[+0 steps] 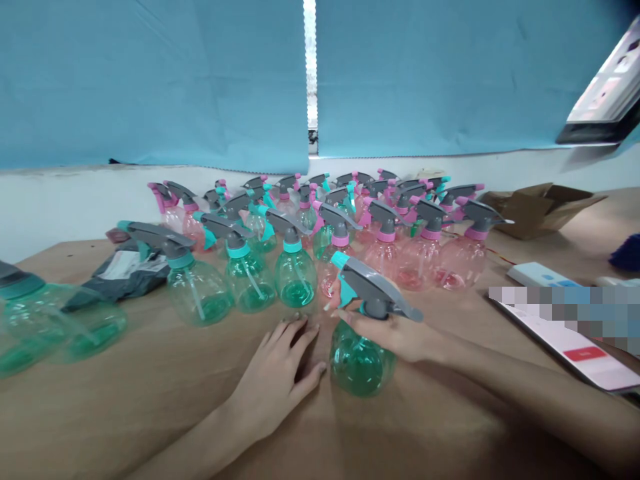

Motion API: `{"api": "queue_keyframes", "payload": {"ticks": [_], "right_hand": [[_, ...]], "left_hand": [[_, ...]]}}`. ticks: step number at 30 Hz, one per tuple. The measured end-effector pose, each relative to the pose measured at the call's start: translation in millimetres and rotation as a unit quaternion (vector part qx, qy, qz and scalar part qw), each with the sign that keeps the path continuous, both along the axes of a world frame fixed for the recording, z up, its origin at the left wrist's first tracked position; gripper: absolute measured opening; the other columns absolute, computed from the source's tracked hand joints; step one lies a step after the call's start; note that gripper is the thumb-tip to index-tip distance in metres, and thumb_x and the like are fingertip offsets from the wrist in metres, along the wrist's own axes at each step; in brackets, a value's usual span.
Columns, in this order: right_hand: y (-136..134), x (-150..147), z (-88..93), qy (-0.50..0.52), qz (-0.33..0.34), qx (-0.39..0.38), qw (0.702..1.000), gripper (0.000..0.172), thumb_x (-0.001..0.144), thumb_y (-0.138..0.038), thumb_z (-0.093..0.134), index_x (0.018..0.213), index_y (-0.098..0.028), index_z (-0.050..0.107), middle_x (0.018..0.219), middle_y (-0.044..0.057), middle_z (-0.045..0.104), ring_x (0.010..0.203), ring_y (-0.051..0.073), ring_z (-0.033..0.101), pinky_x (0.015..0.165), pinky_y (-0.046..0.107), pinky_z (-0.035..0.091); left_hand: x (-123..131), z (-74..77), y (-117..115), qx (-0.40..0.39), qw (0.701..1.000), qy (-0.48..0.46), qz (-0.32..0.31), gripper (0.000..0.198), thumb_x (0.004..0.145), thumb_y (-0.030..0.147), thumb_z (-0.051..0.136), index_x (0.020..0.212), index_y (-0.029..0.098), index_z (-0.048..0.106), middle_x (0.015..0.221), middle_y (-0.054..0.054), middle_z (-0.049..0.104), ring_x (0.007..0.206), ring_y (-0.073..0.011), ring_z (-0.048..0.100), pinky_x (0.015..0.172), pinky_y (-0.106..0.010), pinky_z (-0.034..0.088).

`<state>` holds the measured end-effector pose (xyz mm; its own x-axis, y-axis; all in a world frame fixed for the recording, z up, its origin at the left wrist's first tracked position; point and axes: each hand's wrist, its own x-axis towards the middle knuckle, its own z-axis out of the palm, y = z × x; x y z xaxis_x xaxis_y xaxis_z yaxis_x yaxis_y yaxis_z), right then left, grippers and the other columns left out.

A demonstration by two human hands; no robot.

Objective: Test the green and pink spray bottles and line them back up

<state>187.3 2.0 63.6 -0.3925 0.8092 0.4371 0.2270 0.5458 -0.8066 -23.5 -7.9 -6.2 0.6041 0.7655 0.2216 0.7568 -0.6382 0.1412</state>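
My right hand [387, 333] is wrapped round the neck of a green spray bottle [363, 367] with a grey and teal trigger head. That bottle is upright, its base on or just above the table; I cannot tell which. My left hand [275, 373] lies on the wooden table with its fingers apart, just left of the held bottle and not touching it. Beyond my hands stand a green spray bottle [296, 277], another green spray bottle [250, 280] and a pink spray bottle [333, 267]. Liquid shows in the bottom of the green ones.
Several pink and green spray bottles crowd the back of the table [200, 413]. A dark plastic package [125, 270] lies left, near more green bottles [100, 327]. At right are an open cardboard box [535, 210], a white box [543, 277] and a phone [565, 340]. Blue sheeting [160, 80] hangs behind.
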Motion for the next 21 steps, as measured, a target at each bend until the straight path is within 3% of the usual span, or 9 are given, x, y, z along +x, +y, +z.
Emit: {"api": "queue_keyframes", "payload": {"ticks": [8, 13, 21], "right_hand": [[4.7, 4.0, -7.7, -0.017, -0.005, 0.004, 1.000, 0.020, 0.071, -0.015, 0.051, 0.089, -0.022, 0.055, 0.084, 0.001, 0.064, 0.071, 0.014, 0.061, 0.064, 0.028, 0.053], [5.6, 4.0, -15.2, -0.016, 0.003, 0.008, 1.000, 0.009, 0.078, -0.023, 0.051, 0.081, -0.024, 0.059, 0.083, 0.000, 0.067, 0.083, 0.017, 0.065, 0.072, 0.030, 0.055], [5.7, 1.2, -20.2, -0.040, -0.026, -0.017, 0.999, 0.018, 0.083, -0.032, 0.051, 0.094, -0.023, 0.061, 0.093, 0.002, 0.068, 0.083, 0.017, 0.065, 0.074, 0.034, 0.056]], "left_hand": [[0.3, 1.2, -0.4, 0.005, 1.000, 0.002, -0.003, 0.045, 0.090, 0.037, 0.051, 0.130, 0.016, 0.047, 0.131, -0.013, 0.050, 0.119, -0.0304, 0.045, 0.096, -0.048, 0.039], [0.0, -0.5, -0.2, 0.002, 1.000, 0.007, 0.002, 0.046, 0.090, 0.037, 0.051, 0.130, 0.016, 0.048, 0.132, -0.014, 0.049, 0.119, -0.0313, 0.044, 0.096, -0.049, 0.039], [0.3, 0.7, -0.4, -0.006, 1.000, 0.011, 0.004, 0.046, 0.090, 0.037, 0.051, 0.131, 0.017, 0.046, 0.132, -0.013, 0.049, 0.120, -0.0311, 0.043, 0.095, -0.049, 0.039]]}}
